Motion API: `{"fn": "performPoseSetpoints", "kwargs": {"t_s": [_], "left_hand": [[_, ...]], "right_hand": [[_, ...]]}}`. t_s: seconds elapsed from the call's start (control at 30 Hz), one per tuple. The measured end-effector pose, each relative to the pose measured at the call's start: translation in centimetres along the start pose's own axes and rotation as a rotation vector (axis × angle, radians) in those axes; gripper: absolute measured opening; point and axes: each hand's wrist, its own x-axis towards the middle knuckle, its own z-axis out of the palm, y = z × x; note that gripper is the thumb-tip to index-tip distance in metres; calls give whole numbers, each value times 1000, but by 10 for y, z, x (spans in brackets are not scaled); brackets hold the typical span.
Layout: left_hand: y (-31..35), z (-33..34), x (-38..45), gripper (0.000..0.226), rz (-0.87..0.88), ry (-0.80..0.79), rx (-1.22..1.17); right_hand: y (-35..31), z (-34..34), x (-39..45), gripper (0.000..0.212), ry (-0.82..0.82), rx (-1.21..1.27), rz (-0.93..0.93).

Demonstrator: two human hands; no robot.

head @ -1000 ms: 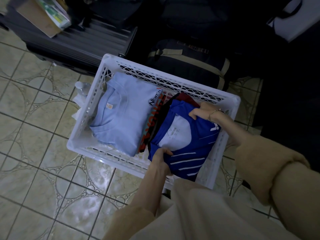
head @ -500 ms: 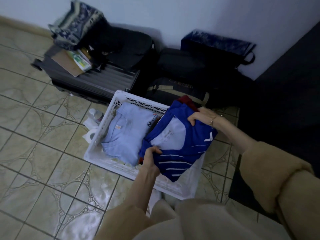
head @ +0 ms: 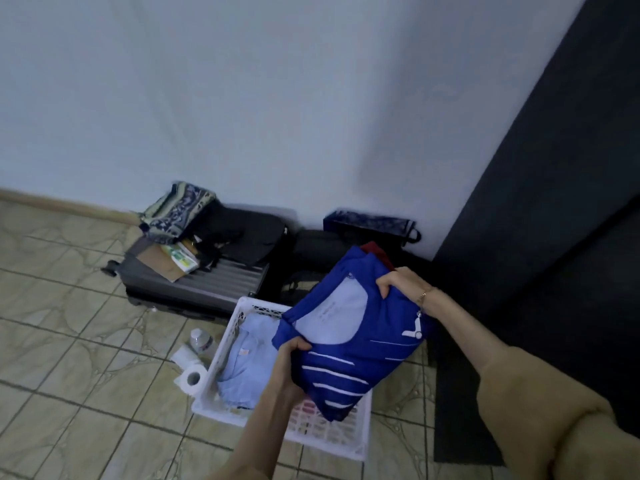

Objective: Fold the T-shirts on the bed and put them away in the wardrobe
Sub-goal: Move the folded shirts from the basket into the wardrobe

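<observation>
While my left hand (head: 292,351) pinches the near edge and my right hand (head: 398,282) grips the far edge, the folded blue T-shirt (head: 349,337) hangs between them above the white basket (head: 332,438); soft and light, it should sag unless held at both edges.

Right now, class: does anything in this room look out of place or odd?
Yes. A toilet roll and a water bottle lie on the floor tiles beside the white basket, away from any shelf or table.
</observation>
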Motion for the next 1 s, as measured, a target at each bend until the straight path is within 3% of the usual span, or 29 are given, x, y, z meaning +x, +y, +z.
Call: {"fn": "performPoseSetpoints", "kwargs": {"t_s": [0.2,0.37,0.47,0.6,0.73,0.9,1.0], "left_hand": [[32,43,-82,32,140,-59,166],[41,73,-138,26,216,-120,347],[39,83,-175,14,176,-151,484],[37,86,-209,19,127,-157,656],[13,100,-240,17,101,-191,787],[-43,135,-283,16,54,-303,855],[-84,161,-305,16,30,-391,893]], "right_hand": [[-12,-28,-109,19,165,303,-27],[-2,-32,-192,34,268,503,-26],[7,-31,-243,37,324,590,-18],[26,-16,-290,27,386,708,6],[59,-13,-333,16,456,841,21],[107,-40,-396,32,557,924,33],[133,-59,-447,26,644,933,31]]}}
